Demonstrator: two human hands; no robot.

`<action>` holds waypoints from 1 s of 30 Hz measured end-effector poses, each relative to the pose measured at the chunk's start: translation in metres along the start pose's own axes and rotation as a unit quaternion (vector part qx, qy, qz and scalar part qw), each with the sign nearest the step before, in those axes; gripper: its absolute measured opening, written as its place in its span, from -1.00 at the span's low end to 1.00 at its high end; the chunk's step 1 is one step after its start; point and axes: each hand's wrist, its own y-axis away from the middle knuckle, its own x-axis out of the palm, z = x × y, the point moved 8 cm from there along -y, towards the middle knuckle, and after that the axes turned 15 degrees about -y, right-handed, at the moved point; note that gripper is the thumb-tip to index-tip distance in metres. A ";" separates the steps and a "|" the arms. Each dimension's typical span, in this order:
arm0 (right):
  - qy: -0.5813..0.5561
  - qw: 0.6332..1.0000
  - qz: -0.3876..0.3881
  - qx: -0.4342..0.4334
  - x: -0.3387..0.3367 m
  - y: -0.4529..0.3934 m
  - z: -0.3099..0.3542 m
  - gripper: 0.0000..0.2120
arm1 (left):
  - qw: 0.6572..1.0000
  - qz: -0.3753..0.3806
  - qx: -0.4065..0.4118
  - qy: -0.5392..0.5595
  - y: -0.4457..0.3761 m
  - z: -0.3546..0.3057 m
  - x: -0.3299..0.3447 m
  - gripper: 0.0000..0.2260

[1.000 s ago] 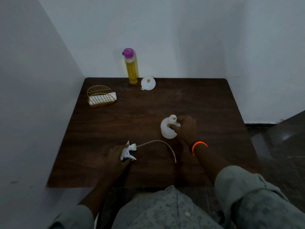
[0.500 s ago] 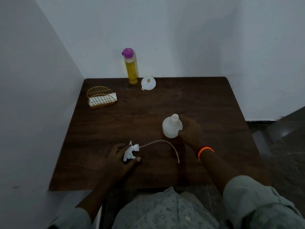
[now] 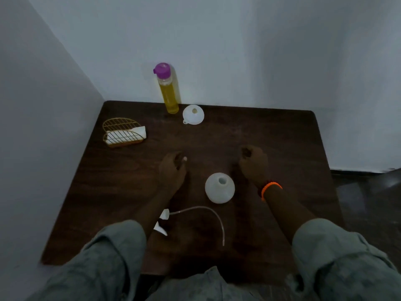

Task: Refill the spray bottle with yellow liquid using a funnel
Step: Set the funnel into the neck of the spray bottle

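Dark wooden table (image 3: pixel 271 135) carries our open spray bottle (image 3: pixel 219 187); beyond it the funnel (image 3: pixel 193 114) sits nearer our empty, loosely curled left hand (image 3: pixel 172 168) than our empty right hand (image 3: pixel 253 162).

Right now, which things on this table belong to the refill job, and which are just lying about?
For the job:
- open white spray bottle
- spray head with tube, lying near the front edge
- white funnel
- bottle of yellow liquid, purple cap on

Lying about:
- gold wire holder with white napkins
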 end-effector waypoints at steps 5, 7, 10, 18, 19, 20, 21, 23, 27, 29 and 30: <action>-0.021 0.996 0.085 -0.015 0.045 -0.064 0.027 -0.61 | 0.999 0.001 -0.040 -0.015 -0.077 -0.017 0.015 -0.67; -0.029 0.992 0.119 -0.024 0.064 -0.086 0.037 -0.55 | 0.999 -0.003 -0.028 -0.039 -0.103 -0.023 0.020 -0.67; -0.037 0.986 0.157 -0.037 0.090 -0.111 0.049 -0.48 | 0.999 -0.015 -0.010 -0.051 -0.137 -0.024 0.028 -0.64; -0.091 0.970 0.221 -0.046 0.121 -0.133 0.063 -0.42 | 0.998 -0.021 0.039 -0.040 -0.160 -0.037 0.033 -0.65; -0.101 0.970 0.219 -0.045 0.122 -0.132 0.063 -0.42 | 0.999 -0.020 0.038 -0.027 -0.156 -0.041 0.031 -0.64; -0.106 0.970 0.215 -0.041 0.121 -0.130 0.064 -0.43 | 0.999 -0.019 0.035 -0.011 -0.154 -0.043 0.030 -0.63; -0.112 0.971 0.207 -0.038 0.118 -0.127 0.065 -0.44 | 0.999 -0.020 0.033 0.000 -0.151 -0.046 0.027 -0.62; -0.117 0.976 0.176 -0.050 0.110 -0.122 0.069 -0.47 | 0.999 -0.015 0.032 0.020 -0.143 -0.052 0.019 -0.62; -0.127 0.982 0.119 -0.072 0.079 -0.105 0.086 -0.62 | 0.998 -0.025 0.049 0.043 -0.121 -0.066 -0.011 -0.71; -0.136 0.984 0.089 -0.077 0.058 -0.091 0.093 -0.70 | 0.995 -0.039 0.054 0.069 -0.103 -0.072 -0.030 -0.73; -0.142 0.984 0.068 -0.082 0.046 -0.081 0.098 -0.73 | 0.994 -0.041 0.059 0.079 -0.093 -0.076 -0.039 -0.74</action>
